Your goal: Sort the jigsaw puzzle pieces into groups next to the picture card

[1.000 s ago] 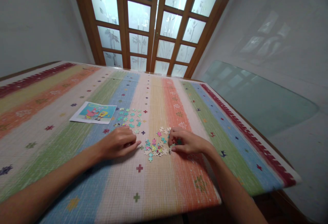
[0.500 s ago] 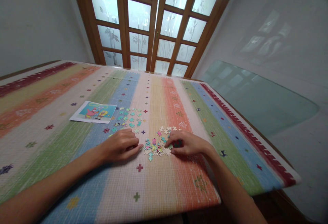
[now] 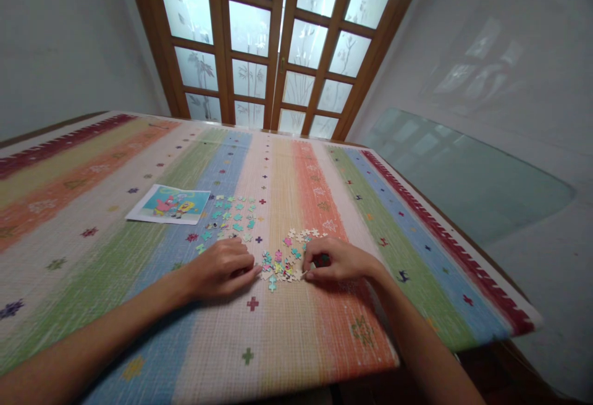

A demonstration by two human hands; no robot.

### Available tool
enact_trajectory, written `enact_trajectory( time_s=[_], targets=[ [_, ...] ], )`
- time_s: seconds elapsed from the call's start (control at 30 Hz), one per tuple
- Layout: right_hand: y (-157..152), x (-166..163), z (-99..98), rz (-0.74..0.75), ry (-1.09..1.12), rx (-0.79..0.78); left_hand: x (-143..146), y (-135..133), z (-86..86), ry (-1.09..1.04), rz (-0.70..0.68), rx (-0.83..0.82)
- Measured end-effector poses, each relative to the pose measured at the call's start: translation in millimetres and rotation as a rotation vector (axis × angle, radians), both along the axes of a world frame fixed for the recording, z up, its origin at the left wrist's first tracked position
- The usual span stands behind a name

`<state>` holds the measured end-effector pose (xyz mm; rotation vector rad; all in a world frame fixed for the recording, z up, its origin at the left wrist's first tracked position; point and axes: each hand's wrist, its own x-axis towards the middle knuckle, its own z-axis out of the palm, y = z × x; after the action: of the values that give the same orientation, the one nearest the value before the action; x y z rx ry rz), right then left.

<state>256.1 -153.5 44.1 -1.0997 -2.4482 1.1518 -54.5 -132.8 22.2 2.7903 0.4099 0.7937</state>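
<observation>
A small heap of colourful jigsaw pieces (image 3: 281, 265) lies on the striped tablecloth (image 3: 287, 343) between my hands. My left hand (image 3: 223, 268) rests palm down at the heap's left edge, fingers curled, with its fingertips touching the pieces. My right hand (image 3: 334, 259) sits at the heap's right edge, thumb and fingers pinched on a pale jigsaw piece. Several teal pieces (image 3: 232, 214) are spread out further back. A cartoon reference picture (image 3: 170, 203) lies flat to the left of them.
The table's near edge (image 3: 324, 377) and right edge (image 3: 463, 257) are close to my arms. A glass tabletop (image 3: 463, 176) stands to the right. Wooden doors with frosted panes (image 3: 273, 41) close off the far side.
My right hand has slid left and nearer along the heap's edge, and its fingers have closed on a piece. My left hand has crept slightly right towards the heap.
</observation>
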Motion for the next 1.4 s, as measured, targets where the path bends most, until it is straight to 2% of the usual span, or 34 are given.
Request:
enact_trajectory(
  time_s=[0.17,0.37,0.47,0.57,0.8,0.9,1.07,1.17,1.4],
  targets=[
    [-2,-13,1.9,-0.075,0.119,0.027,4,-7,4.1,-0.041,-0.02,-0.066],
    [-1,-49,-0.1,-0.133,0.239,-0.002,4,-9,4.6,-0.125,-0.004,-0.193],
    [1,-67,0.4,-0.17,0.248,-0.011,2,-6,5.4,-0.153,0.032,-0.296],
    [6,-82,1.9,-0.187,0.25,-0.008,-8,4,12.7,-0.153,0.065,-0.312],
    [19,-105,4.8,-0.21,0.163,0.065,-57,44,38.0,0.027,0.176,-0.252],
    [22,-116,1.9,-0.203,0.112,0.06,-67,51,37.7,0.158,0.154,-0.285],
    [23,-133,-7.0,-0.233,0.109,0.055,-64,48,31.5,0.263,0.085,-0.352],
    [25,-139,-10.4,-0.24,0.078,0.107,-63,46,30.1,0.284,0.081,-0.386],
    [26,-144,-15.5,-0.178,-0.099,0.367,-66,48,29.2,0.332,0.097,-0.365]
  ],
)
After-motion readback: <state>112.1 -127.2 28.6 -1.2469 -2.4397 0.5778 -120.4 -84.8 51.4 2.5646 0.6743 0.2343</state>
